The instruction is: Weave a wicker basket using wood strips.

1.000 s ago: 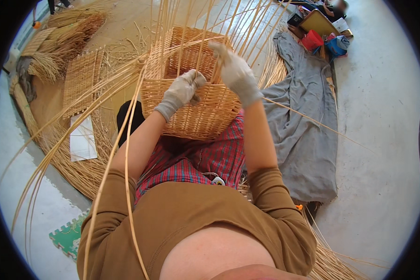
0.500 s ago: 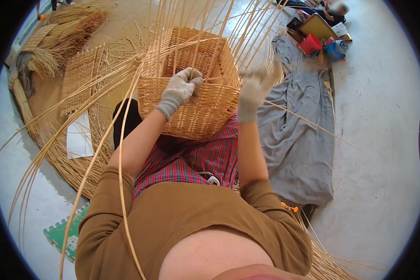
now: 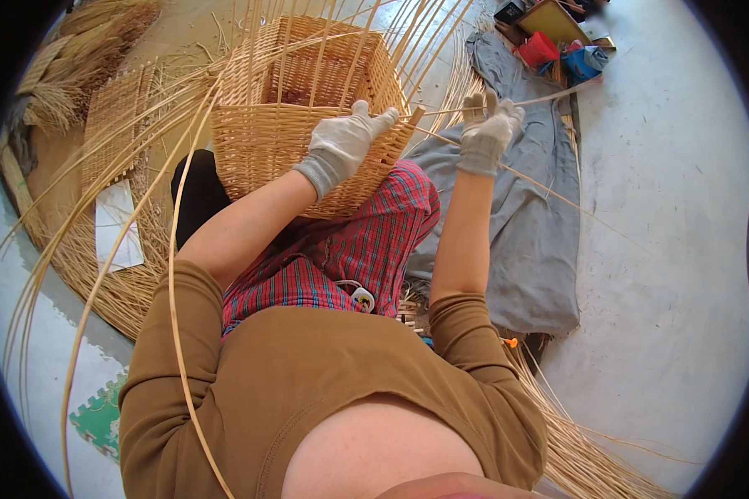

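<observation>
A partly woven wicker basket (image 3: 266, 145) tilts on my lap, with long upright stakes rising from its rim. My left hand (image 3: 341, 145), in a pale work glove, grips the near wall by the right corner. One finger stretches along the rim; some of its fingertips are hidden. To the right of the basket, my gloved right hand (image 3: 485, 137) is raised with a wicker strand (image 3: 449, 111) in its fingers. This strand runs from the basket's corner past the hand, and its far end is blurred. Another thin strand slants down to the right below that hand.
Long loose strands (image 3: 175, 274) arc from the basket across my left side. A grey cloth (image 3: 524, 224) covers a bundle at the right. Wicker bundles (image 3: 100, 37) and a white sheet (image 3: 118, 226) lie at left. Red (image 3: 538, 50) and blue containers stand far right.
My right hand has moved outward to the right and now has the strand drawn out sideways. My left hand has shifted right along the rim. The view has shifted, so the basket appears farther up and left.
</observation>
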{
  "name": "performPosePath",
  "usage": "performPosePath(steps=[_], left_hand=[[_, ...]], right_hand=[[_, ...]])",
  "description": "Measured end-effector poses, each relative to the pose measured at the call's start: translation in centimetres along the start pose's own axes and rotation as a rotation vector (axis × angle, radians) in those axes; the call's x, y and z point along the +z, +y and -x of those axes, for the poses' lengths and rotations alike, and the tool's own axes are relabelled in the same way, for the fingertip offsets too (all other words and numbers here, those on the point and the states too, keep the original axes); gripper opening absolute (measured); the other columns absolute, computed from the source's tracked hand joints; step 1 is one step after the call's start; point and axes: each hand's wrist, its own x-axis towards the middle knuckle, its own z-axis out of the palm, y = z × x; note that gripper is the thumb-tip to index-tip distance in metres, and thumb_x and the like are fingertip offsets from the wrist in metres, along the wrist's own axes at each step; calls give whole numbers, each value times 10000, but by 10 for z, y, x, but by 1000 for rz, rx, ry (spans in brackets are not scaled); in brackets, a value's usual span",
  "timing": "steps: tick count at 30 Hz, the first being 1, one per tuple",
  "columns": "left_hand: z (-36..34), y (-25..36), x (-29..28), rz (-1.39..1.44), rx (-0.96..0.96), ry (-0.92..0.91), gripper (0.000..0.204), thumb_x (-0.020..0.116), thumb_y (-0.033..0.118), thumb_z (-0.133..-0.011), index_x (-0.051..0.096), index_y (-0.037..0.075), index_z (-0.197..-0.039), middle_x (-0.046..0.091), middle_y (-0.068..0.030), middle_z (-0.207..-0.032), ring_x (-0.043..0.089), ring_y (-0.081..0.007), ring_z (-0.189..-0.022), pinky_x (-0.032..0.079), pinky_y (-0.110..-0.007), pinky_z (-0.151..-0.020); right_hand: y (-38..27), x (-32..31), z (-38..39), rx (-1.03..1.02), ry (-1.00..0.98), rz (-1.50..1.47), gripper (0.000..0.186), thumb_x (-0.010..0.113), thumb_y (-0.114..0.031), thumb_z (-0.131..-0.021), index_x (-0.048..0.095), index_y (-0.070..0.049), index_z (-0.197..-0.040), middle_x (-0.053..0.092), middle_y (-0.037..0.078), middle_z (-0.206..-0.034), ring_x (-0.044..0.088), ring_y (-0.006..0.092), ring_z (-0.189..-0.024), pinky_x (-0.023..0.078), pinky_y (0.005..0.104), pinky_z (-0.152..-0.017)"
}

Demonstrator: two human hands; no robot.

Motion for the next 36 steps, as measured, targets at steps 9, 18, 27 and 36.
performPosePath(steps=[9, 18, 27, 36], left_hand=[[-37, 8, 53, 269, 481, 679, 865, 679, 237, -808, 275, 178, -1571, 629, -94, -1154, 582, -274, -1125, 323, -441, -1145], [-22, 10, 42, 126, 265, 655, 712, 704, 390, -865, 447, 142, -1481, 627, -49, -1171, 610, -219, -1030, 409, -385, -1022], [-16, -49, -24, 1604, -74, 422, 208, 627, 198, -987, 628, 56, -1139, 708, -68, -916, 677, -160, -736, 574, -260, -641], [-60, 81, -28, 786, 455, 522, 719, 719, 181, -858, 389, 128, -1495, 323, -235, -1550, 357, -457, -1391, 399, -441, -1101]], right_hand=[[29, -99, 2, -213, -58, 91, 244, 479, -251, -1056, 511, -50, -1190, 597, 65, -723, 624, 205, -644, 611, 397, -687], [68, 34, 173, -364, -778, 825, 184, 645, -39, -902, 703, -36, -1076, 683, 43, -878, 610, 107, -766, 506, 243, -733], [46, 4, 56, -541, -493, 1546, 467, 890, -322, -694, 652, -28, -967, 575, 81, -789, 568, 220, -728, 496, 369, -701], [76, 5, 38, -771, -54, 1874, 441, 686, -470, -851, 667, -106, -1099, 708, 134, -1027, 671, 285, -863, 535, 406, -776]])
